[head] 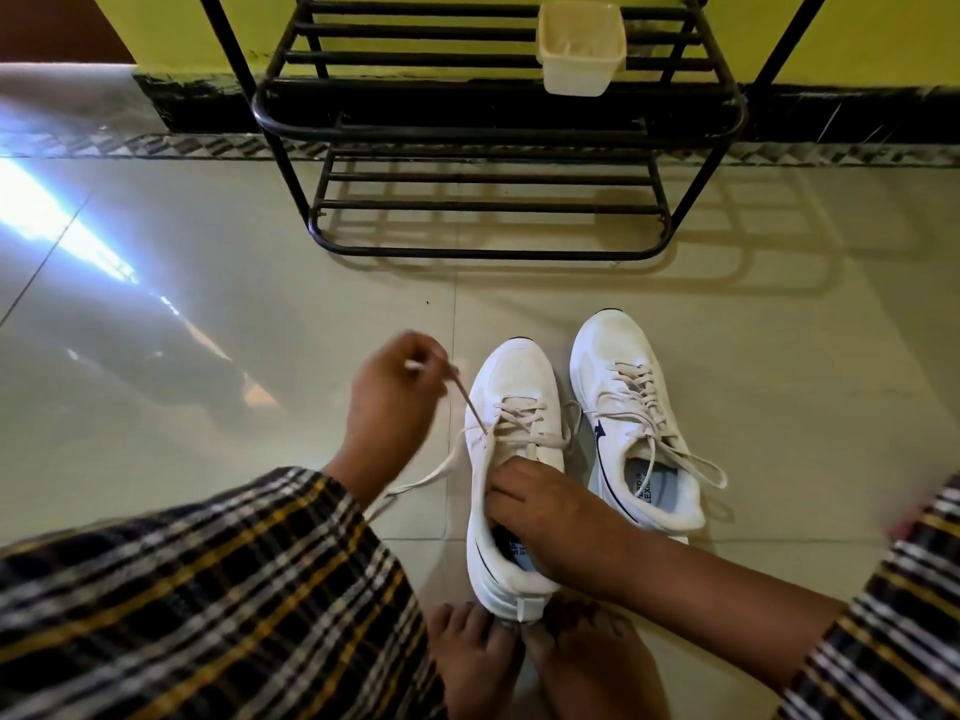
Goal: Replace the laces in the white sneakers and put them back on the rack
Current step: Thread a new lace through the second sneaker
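Observation:
Two white sneakers stand side by side on the tiled floor. The left sneaker [514, 387] is partly laced with a cream lace [470, 402]. My left hand [392, 402] pinches one end of that lace and holds it taut, up and to the left of the shoe. The lace's other end trails loose on the floor to the left. My right hand [545, 506] grips the tongue and collar of this sneaker. The right sneaker [631, 407] is laced, with its loose ends lying over its side. The black metal shoe rack [488, 132] stands beyond them against the wall.
A pale plastic tub [579, 44] sits on the rack's upper shelf. My bare feet [530, 662] touch the left sneaker's heel. My knees in checked cloth [208, 605] frame both sides. Glossy tiles [208, 283] stretch to the left.

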Demonstrator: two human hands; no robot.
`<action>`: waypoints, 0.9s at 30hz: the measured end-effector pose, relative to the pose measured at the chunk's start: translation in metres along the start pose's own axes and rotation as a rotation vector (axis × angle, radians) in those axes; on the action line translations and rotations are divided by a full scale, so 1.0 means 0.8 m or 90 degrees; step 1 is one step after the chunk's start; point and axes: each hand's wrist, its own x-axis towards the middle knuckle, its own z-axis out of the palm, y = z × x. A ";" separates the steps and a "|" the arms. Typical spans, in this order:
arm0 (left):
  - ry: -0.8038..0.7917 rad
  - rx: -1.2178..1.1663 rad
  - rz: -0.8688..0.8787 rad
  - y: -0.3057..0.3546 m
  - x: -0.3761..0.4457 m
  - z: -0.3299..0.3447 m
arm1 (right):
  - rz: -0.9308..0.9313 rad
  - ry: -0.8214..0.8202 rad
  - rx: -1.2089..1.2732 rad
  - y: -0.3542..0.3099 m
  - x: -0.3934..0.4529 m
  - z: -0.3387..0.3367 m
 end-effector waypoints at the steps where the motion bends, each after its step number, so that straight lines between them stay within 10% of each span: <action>1: 0.050 -0.123 -0.030 0.013 0.011 -0.006 | 0.000 -0.007 0.002 0.000 0.000 -0.001; 5: 0.133 -0.335 -0.081 0.045 0.037 -0.031 | 0.008 -0.028 -0.004 0.000 0.000 -0.001; 12: -0.334 0.500 0.106 -0.022 -0.010 -0.004 | 0.007 0.013 0.014 0.001 0.001 0.001; 20: -0.177 0.270 0.050 -0.002 -0.010 -0.005 | 0.023 -0.018 0.010 0.004 0.000 0.004; 27: -0.254 -0.007 -0.131 0.000 -0.018 0.003 | 0.012 -0.004 0.019 0.004 0.002 0.003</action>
